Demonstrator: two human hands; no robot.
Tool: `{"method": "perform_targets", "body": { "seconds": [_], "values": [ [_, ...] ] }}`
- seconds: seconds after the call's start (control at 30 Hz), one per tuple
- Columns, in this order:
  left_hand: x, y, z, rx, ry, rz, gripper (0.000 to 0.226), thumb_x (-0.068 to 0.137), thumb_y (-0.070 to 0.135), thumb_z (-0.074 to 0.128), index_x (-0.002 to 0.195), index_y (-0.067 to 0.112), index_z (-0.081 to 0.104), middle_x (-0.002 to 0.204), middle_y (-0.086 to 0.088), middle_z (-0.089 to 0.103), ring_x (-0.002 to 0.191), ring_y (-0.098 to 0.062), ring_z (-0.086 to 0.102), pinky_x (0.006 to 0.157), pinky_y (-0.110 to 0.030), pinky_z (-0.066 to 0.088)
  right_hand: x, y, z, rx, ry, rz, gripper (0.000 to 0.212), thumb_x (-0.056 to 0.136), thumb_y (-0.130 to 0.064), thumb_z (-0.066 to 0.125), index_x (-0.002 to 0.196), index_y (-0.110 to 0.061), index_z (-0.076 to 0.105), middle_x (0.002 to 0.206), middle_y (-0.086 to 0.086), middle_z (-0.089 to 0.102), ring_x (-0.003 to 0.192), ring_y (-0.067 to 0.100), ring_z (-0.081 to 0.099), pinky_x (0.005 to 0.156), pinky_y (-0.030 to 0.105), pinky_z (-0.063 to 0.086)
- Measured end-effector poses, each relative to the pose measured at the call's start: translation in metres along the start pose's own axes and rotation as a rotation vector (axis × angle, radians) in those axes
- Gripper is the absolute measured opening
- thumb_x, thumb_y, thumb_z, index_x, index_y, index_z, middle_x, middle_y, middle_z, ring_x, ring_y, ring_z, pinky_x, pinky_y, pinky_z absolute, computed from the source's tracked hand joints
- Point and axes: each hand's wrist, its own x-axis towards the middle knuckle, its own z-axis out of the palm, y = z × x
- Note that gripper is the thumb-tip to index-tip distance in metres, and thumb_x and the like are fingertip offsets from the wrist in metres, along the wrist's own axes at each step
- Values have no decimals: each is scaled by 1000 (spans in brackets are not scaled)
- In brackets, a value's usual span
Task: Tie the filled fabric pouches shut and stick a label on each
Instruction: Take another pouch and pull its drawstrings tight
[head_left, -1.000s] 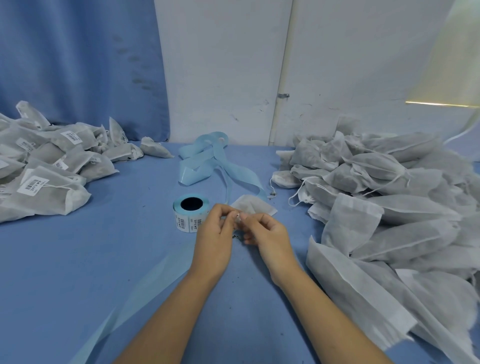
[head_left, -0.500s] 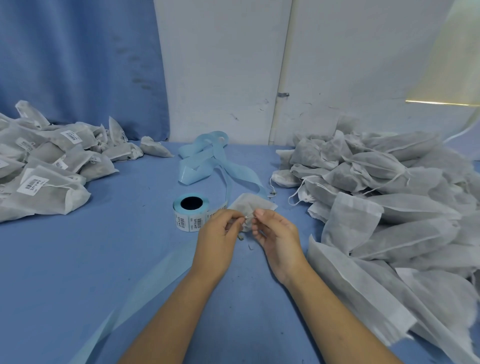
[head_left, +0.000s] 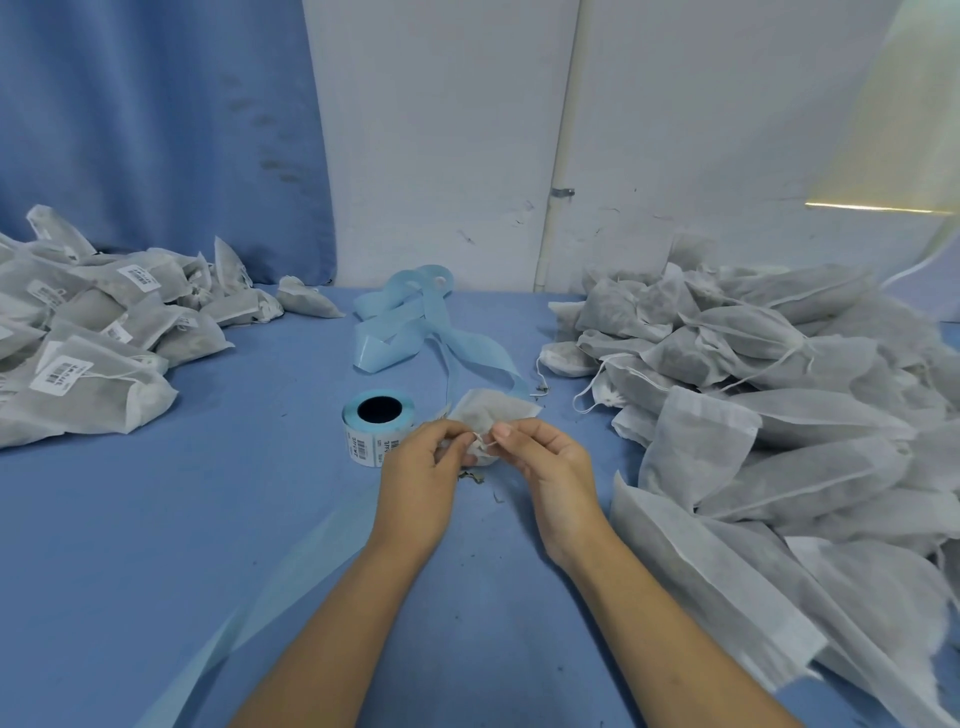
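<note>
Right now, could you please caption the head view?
Left hand and right hand pinch a filled pouch beside the label roll.

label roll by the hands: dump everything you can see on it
The label roll stands on end on the blue table, dark core hole facing up. Pale blue backing shows at its top rim; white paper labels printed with barcodes wrap the outside. It sits just left of the pouch being tied. The left hand covers its lower right edge; whether they touch cannot be told.
</note>
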Motion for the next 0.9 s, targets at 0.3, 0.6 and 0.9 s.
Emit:
{"method": "perform_targets", "body": {
  "seconds": [0.3, 0.6, 0.9],
  "values": [
    [0, 0, -1, 88, 0, 65, 21, 90, 10, 58, 102, 26, 65, 98, 19, 63, 86, 9, 56, 72, -4, 40, 0, -5, 3, 151, -2, 6, 9, 69, -18, 66, 70, -9, 66, 70, 4, 67, 68, 12, 63, 68, 18, 52],
    [8, -11, -1, 427, 80, 347, 21, 80, 3, 69, 98, 13, 70, 93, 4, 63, 94, -10, 41, 76, -15, 32, -5, -18, 13, 415, -142, 126, 24, 77, -9, 64, 54, -16, 60, 56, -2, 51, 59, 11, 56, 69, 23, 49],
    [7, 19, 2, -320, 199, 104, 29, 93, -2, 48, 94, 28, 50, 97, 12, 59, 87, 6, 55, 79, -8, 40, -5, -19, 13, 342, -101, 103, 18, 72, -11, 66, 59, -22, 66, 75, 0, 68, 73, 12, 64, 67, 20, 51]
  ]
}}
